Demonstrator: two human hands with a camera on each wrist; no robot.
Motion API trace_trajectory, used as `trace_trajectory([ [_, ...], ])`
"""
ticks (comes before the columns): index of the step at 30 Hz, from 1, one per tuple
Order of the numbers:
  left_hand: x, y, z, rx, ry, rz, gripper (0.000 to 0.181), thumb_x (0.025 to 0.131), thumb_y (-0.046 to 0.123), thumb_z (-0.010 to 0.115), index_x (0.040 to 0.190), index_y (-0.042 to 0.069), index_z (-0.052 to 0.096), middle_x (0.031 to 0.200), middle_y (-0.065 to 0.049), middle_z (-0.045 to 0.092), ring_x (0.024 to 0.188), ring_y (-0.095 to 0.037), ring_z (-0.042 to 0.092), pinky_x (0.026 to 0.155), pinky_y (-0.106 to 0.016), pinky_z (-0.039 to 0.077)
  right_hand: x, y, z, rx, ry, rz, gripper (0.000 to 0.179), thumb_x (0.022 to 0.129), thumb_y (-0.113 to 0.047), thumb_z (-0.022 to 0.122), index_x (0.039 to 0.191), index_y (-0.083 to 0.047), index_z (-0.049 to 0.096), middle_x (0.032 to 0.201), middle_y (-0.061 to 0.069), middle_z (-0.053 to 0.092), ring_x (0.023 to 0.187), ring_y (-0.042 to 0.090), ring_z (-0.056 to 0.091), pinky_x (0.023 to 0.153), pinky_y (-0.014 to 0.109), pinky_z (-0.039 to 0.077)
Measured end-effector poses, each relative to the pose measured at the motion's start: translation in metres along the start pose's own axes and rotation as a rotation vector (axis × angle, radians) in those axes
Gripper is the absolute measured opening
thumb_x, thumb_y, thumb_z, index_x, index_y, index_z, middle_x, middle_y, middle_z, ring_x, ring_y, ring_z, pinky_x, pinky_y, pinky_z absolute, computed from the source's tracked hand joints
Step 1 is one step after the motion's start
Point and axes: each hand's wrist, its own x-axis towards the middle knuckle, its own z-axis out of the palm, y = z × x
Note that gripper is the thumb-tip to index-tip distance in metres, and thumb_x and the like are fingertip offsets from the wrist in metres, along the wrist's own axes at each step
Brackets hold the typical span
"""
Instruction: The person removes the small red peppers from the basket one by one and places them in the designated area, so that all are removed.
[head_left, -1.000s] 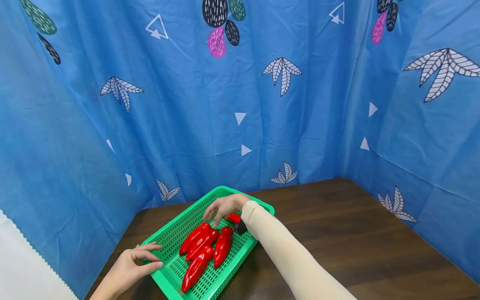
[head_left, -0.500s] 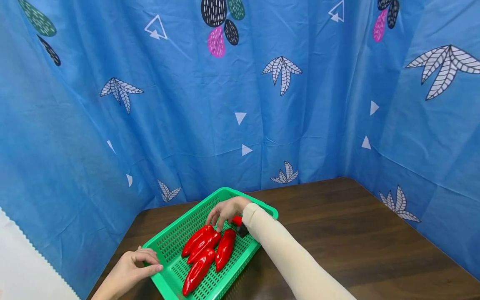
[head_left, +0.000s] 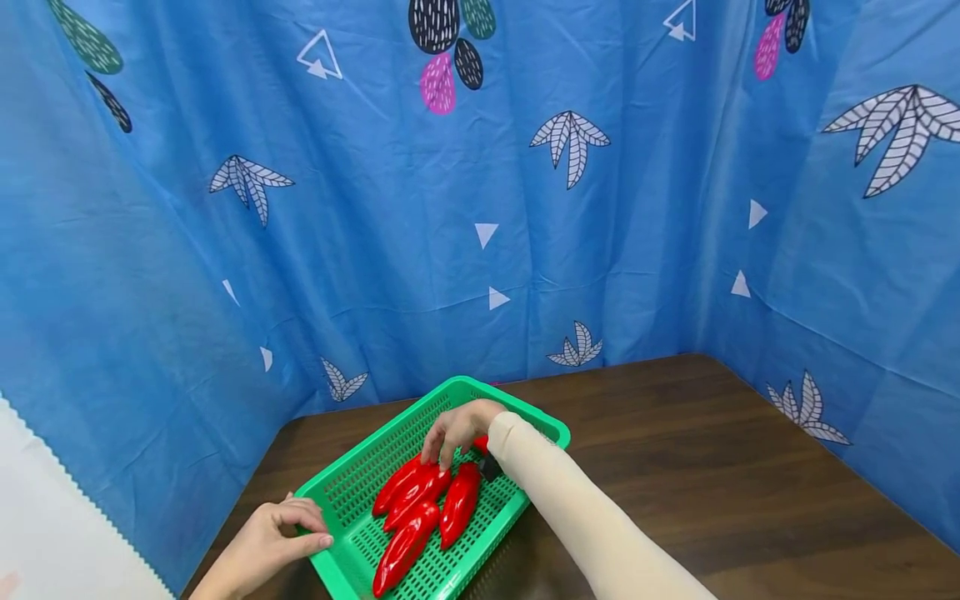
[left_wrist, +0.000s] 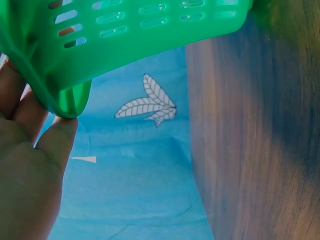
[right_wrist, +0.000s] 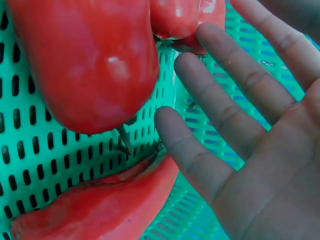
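Note:
A green plastic basket (head_left: 553,423) with slotted walls holds several glossy red peppers (head_left: 407,548). My left hand (head_left: 272,540) grips the rim at the basket's near left corner; in the left wrist view its fingers (left_wrist: 60,137) meet the green edge. Inside the basket, my right hand (head_left: 459,432) hovers low with its fingertips right at the stem ends of two peppers (head_left: 415,500). The right wrist view shows those fingers (right_wrist: 200,155) spread and loosely extended, curled round nothing. One more pepper (head_left: 481,443) lies partly hidden under the right wrist.
The basket stands on a dark brown wooden table (head_left: 660,467), whose surface stretches off to the right. A blue patterned curtain (head_left: 420,208) hangs close behind the table and along its sides. A white cloth edge (head_left: 52,517) shows at the lower left.
The basket has slid a little to the right and nearer, peppers with it. My left fingers have closed on its rim. My right hand has come down closer to the peppers.

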Motion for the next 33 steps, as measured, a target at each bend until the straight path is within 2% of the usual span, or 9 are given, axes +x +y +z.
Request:
trace_trajectory([
  [3, 0.000, -0.003, 0.000, 0.018, -0.001, 0.041, 0.007, 0.089, 0.011, 0.075, 0.093, 0.006, 0.077, 0.096, -0.004, 0.073, 0.103, -0.002, 0.062, 0.098, 0.009, 0.023, -0.001, 0.001, 0.000, -0.001, -0.004, 0.003, 0.034, 0.090, -0.007, 0.072, 0.121, -0.020, 0.072, 0.120, -0.007, 0.068, 0.117, 0.012, 0.060, 0.113, 0.048, 0.051],
  [7, -0.007, -0.008, -0.005, 0.006, -0.023, 0.069, 0.008, 0.090, 0.006, 0.073, 0.097, 0.004, 0.076, 0.102, -0.001, 0.073, 0.109, 0.003, 0.059, 0.098, 0.007, 0.027, 0.004, -0.003, 0.002, 0.004, -0.032, 0.027, 0.035, 0.089, -0.005, 0.073, 0.121, -0.019, 0.072, 0.121, -0.006, 0.068, 0.117, 0.012, 0.061, 0.113, 0.046, 0.051],
  [11, -0.011, -0.008, -0.007, -0.045, -0.069, 0.080, 0.011, 0.091, 0.003, 0.069, 0.101, 0.001, 0.075, 0.105, 0.000, 0.072, 0.110, 0.001, 0.059, 0.098, 0.006, 0.029, 0.007, -0.007, 0.002, -0.008, -0.060, 0.054, 0.034, 0.089, -0.004, 0.073, 0.118, -0.021, 0.074, 0.120, -0.008, 0.069, 0.116, 0.011, 0.061, 0.111, 0.045, 0.053],
  [15, -0.009, -0.005, -0.004, -0.094, -0.092, 0.089, 0.012, 0.091, 0.002, 0.069, 0.102, -0.001, 0.074, 0.103, -0.002, 0.071, 0.106, -0.004, 0.061, 0.099, 0.008, 0.024, 0.007, -0.008, 0.001, -0.044, -0.077, 0.063, 0.033, 0.089, -0.005, 0.073, 0.115, -0.025, 0.075, 0.119, -0.009, 0.068, 0.116, 0.011, 0.061, 0.110, 0.046, 0.054],
  [19, 0.000, -0.002, 0.001, -0.123, -0.071, 0.082, 0.012, 0.089, 0.003, 0.072, 0.099, -0.002, 0.074, 0.099, -0.005, 0.070, 0.102, -0.007, 0.062, 0.100, 0.010, 0.019, 0.004, -0.005, 0.001, -0.030, -0.080, 0.085, 0.034, 0.089, -0.003, 0.073, 0.115, -0.026, 0.075, 0.121, -0.009, 0.068, 0.120, 0.011, 0.059, 0.108, 0.044, 0.056],
  [24, 0.007, 0.003, 0.007, -0.128, -0.020, 0.055, 0.014, 0.086, 0.004, 0.076, 0.097, -0.003, 0.075, 0.098, -0.005, 0.069, 0.100, -0.006, 0.062, 0.102, 0.009, 0.018, 0.001, 0.000, 0.004, -0.023, -0.086, 0.098, 0.034, 0.087, -0.004, 0.075, 0.113, -0.026, 0.076, 0.120, -0.009, 0.067, 0.119, 0.011, 0.059, 0.103, 0.037, 0.059],
  [28, 0.003, 0.003, 0.008, -0.102, 0.008, 0.057, 0.013, 0.085, 0.005, 0.076, 0.096, -0.003, 0.075, 0.098, -0.007, 0.068, 0.100, -0.004, 0.060, 0.100, 0.009, 0.018, 0.004, -0.001, 0.009, -0.037, -0.091, 0.093, 0.034, 0.087, -0.005, 0.076, 0.113, -0.026, 0.075, 0.119, -0.009, 0.068, 0.116, 0.009, 0.060, 0.098, 0.034, 0.061],
  [31, -0.003, 0.001, 0.007, -0.089, 0.007, 0.049, 0.011, 0.087, 0.005, 0.075, 0.096, -0.001, 0.075, 0.098, -0.002, 0.068, 0.099, -0.004, 0.060, 0.100, 0.009, 0.019, 0.010, -0.003, 0.015, -0.014, -0.097, 0.094, 0.034, 0.087, -0.001, 0.075, 0.113, -0.022, 0.075, 0.116, -0.007, 0.068, 0.112, 0.010, 0.061, 0.094, 0.034, 0.062],
  [33, -0.010, -0.002, 0.005, -0.103, -0.015, 0.033, 0.012, 0.089, 0.005, 0.073, 0.098, -0.002, 0.074, 0.100, 0.001, 0.068, 0.099, -0.004, 0.059, 0.100, 0.004, 0.030, 0.016, -0.006, 0.020, 0.011, -0.118, 0.083, 0.034, 0.087, 0.001, 0.074, 0.114, -0.019, 0.074, 0.114, -0.003, 0.069, 0.109, 0.011, 0.061, 0.092, 0.034, 0.063],
])
